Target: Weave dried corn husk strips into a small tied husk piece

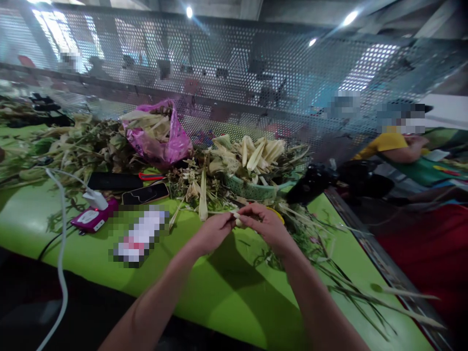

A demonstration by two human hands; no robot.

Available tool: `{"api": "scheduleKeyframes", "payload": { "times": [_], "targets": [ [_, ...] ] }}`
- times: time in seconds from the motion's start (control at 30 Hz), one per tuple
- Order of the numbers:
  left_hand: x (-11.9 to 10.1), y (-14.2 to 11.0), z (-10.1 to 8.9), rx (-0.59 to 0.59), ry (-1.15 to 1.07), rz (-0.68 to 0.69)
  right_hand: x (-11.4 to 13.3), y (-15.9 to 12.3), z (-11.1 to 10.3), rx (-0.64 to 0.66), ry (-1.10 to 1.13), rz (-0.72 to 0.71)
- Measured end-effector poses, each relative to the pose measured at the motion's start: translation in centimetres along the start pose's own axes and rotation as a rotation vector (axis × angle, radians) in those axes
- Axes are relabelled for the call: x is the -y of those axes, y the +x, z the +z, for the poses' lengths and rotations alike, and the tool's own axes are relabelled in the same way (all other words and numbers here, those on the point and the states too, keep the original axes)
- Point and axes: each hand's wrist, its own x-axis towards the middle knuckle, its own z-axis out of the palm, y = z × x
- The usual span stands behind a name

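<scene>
My left hand [218,230] and my right hand [268,223] meet above the green table. Between their fingertips is a small pale, rounded piece [239,221], pinched from both sides; its exact kind is too small to make out. Just beyond my left hand lies a long pale husk-like bundle [204,197]. Behind my right hand, a yellow rim [277,214] shows in part. A green basket [252,189] stands beyond both hands, heaped with pale corn husks [258,153] and dry stalks.
Dry plants [84,151] cover the table's back left around a purple bag [175,139]. A phone [145,194], a black case [115,181], red-handled scissors [150,176] and a purple power box [89,217] with a white cable lie left. Stalks lie right; a person in yellow [393,142] sits beyond.
</scene>
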Motion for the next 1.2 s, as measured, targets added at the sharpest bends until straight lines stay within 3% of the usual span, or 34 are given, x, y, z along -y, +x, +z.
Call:
{"api": "scheduleKeyframes", "payload": {
  "times": [0.1,0.2,0.27,0.4,0.57,0.63,0.77,0.97,1.2],
  "targets": [
    [0.0,-0.1,0.1,0.011,-0.017,-0.023,-0.1,-0.1,0.6,-0.023,0.178,0.083],
    [-0.2,-0.1,0.2,0.081,-0.219,-0.055,-0.1,-0.1,1.0,-0.052,0.233,0.085],
    [-0.3,0.0,0.2,0.094,-0.396,-0.137,0.0,-0.2,1.0,-0.091,0.202,0.049],
    [0.0,0.2,0.1,-0.05,-0.671,-0.341,0.4,-0.3,0.4,-0.195,-0.003,-0.125],
    [-0.1,0.0,-0.3,-0.04,-0.82,-0.369,0.5,-0.4,0.4,-0.18,-0.166,-0.255],
    [-0.4,0.0,-0.3,-0.057,-0.797,-0.359,0.4,-0.4,0.6,-0.192,-0.177,-0.22],
    [-0.8,0.1,0.1,-0.212,-0.608,-0.3,0.0,-0.4,1.3,-0.256,-0.145,-0.181],
    [-1.1,0.0,1.0,-0.419,-0.423,-0.055,0.0,-0.4,2.0,-0.347,-0.143,-0.191],
    [-0.8,-0.3,1.2,-0.434,-0.168,0.079,0.1,-0.6,2.4,-0.384,-0.142,-0.167]
  ]
}}
